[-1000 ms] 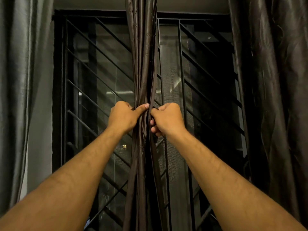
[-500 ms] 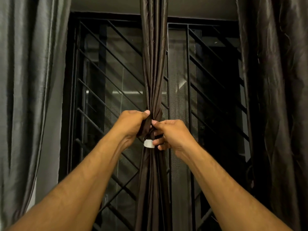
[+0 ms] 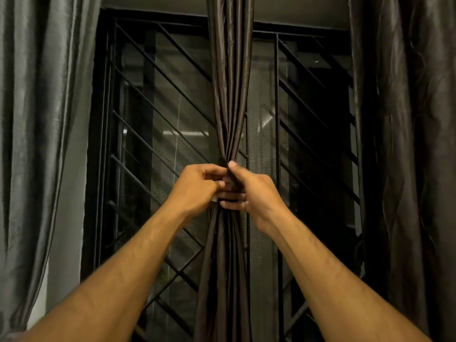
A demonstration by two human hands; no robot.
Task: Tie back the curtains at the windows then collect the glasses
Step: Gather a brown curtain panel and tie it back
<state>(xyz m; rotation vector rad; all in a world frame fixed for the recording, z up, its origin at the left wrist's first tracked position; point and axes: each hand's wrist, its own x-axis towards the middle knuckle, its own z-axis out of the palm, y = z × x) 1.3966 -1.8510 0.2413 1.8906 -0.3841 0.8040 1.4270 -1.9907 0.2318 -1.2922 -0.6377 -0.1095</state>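
Right now the middle curtain (image 3: 230, 99) is hanging gathered into a narrow bundle in front of the barred window (image 3: 158, 134), pinched to a waist where you are working on it. You are closing your left hand (image 3: 197, 187) on the bundle from its left, fingers curled in at the waist, and your right hand (image 3: 249, 191) is wrapping it from the right, thumb raised against the folds and fingers lying across the front. A small pale edge is peeking out under your left hand; I cannot tell whether it is the tie.

As I judge it, you are cinching the tie-back, so you should be keeping one hand clamped on the waist while the other is working the fastening, and holding the pleats together so none slips free. Pulling sideways, not downward, is kinder to the rail above.

Beyond, the grey curtain (image 3: 37, 144) at the left and the dark curtain (image 3: 407, 144) at the right are hanging loose. No glasses are showing.
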